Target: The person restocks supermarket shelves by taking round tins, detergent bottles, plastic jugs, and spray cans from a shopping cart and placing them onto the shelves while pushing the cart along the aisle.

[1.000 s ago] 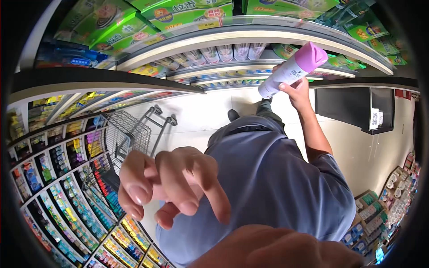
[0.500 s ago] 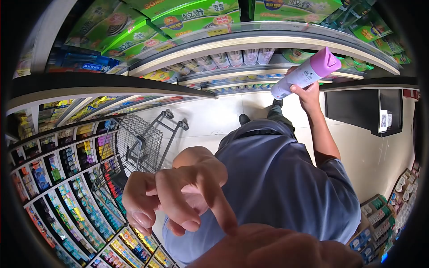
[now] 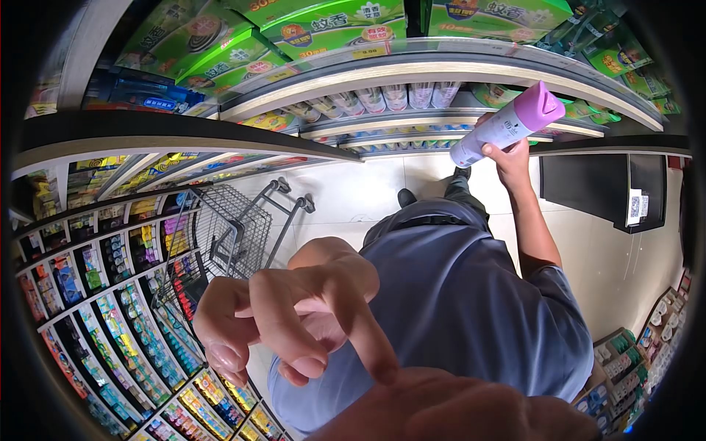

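Note:
My right hand (image 3: 512, 163) is wrapped round a pale purple spray can (image 3: 496, 132) with a pink cap. The can is tilted, its cap toward the upper right, in front of the shelf edge. Close to the camera, my left hand (image 3: 287, 312) holds nothing. Its fingers are bent and apart, with the index fingertip touching my face at the bottom of the view.
Green boxes (image 3: 331, 29) stand on the upper shelf (image 3: 412, 70), with a row of cans (image 3: 397, 97) below. A metal shopping cart (image 3: 235, 228) is at left, before packed shelves (image 3: 125, 331). A black box-like fixture (image 3: 588, 187) stands at right.
The spray can and my right hand appear slightly lower and farther right. My left fingers have shifted a little. The shelves have also shifted slightly in the view.

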Demonstrator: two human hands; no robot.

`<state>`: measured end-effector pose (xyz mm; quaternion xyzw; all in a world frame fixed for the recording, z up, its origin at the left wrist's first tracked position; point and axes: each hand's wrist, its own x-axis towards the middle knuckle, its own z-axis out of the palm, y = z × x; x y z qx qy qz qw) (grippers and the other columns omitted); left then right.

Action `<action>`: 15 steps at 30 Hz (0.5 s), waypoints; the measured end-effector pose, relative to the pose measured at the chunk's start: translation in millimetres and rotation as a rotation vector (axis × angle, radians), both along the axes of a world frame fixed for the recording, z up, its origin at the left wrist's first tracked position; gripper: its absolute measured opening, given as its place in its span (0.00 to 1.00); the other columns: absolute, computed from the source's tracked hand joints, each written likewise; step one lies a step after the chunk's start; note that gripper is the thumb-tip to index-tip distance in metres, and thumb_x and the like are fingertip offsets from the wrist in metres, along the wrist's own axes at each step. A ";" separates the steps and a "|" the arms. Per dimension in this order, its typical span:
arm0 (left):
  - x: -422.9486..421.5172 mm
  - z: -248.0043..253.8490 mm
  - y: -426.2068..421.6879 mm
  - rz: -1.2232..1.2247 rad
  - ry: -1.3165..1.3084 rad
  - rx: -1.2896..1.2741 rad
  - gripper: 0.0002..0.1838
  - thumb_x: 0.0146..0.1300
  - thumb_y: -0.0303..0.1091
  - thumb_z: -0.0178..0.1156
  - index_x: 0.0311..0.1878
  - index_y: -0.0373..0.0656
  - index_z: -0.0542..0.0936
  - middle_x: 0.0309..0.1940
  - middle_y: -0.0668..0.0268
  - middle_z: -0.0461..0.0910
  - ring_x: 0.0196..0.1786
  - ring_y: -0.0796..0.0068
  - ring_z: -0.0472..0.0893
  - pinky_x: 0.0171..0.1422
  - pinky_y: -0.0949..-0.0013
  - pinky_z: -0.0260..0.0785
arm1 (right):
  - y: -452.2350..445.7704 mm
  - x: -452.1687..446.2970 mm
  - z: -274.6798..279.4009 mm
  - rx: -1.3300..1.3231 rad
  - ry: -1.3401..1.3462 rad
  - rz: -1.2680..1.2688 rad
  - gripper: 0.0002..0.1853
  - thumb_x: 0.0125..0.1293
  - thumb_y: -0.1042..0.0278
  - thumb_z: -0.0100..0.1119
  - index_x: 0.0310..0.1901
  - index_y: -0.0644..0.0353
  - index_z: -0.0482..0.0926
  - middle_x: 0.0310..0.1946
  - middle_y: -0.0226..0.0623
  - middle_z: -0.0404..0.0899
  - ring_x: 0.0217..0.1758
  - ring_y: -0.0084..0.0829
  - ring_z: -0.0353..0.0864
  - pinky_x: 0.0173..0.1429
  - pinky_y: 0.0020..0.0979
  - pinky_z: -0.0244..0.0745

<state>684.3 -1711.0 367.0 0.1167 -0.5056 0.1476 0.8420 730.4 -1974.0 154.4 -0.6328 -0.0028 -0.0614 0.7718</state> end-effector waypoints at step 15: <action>3.2 4.2 7.1 0.006 -0.026 -0.033 0.26 0.54 0.11 0.54 0.53 0.45 0.63 0.48 0.58 0.63 0.52 0.68 0.71 0.35 0.61 0.89 | 5.1 1.7 4.5 -0.008 0.007 0.018 0.34 0.48 0.61 0.82 0.54 0.66 0.75 0.48 0.38 0.81 0.50 0.31 0.82 0.57 0.34 0.76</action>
